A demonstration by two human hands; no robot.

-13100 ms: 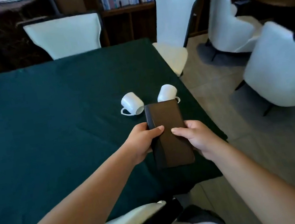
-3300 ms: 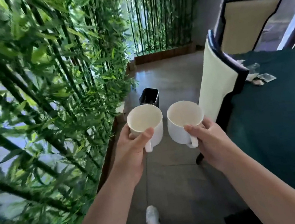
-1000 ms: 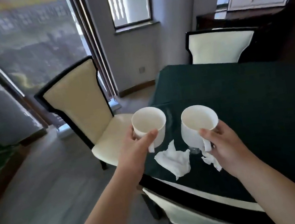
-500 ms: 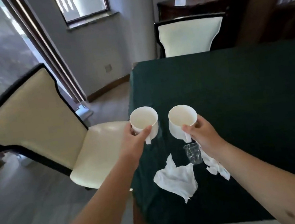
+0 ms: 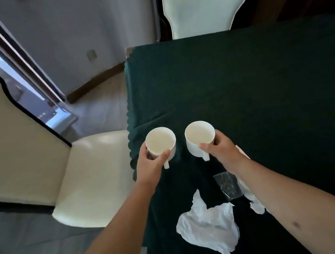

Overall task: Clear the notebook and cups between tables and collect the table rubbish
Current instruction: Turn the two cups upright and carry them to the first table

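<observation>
Two empty white cups are held upright, low over the near-left part of a table under a dark green cloth. My left hand grips the left cup from below its rim. My right hand holds the right cup by its side near the handle. Whether the cups touch the cloth I cannot tell. Nearer to me on the cloth lie a crumpled white tissue, a clear plastic wrapper and a second white scrap, partly under my right forearm. No notebook is in view.
A cream chair with dark trim stands close to the table's left side, its seat touching the cloth's edge. Another cream chair stands at the far side. Grey floor and a glass door frame lie to the left.
I have moved closer to the table and look more steeply down at it. Both cups have moved forward and lower over the cloth, past the tissue and wrapper.
</observation>
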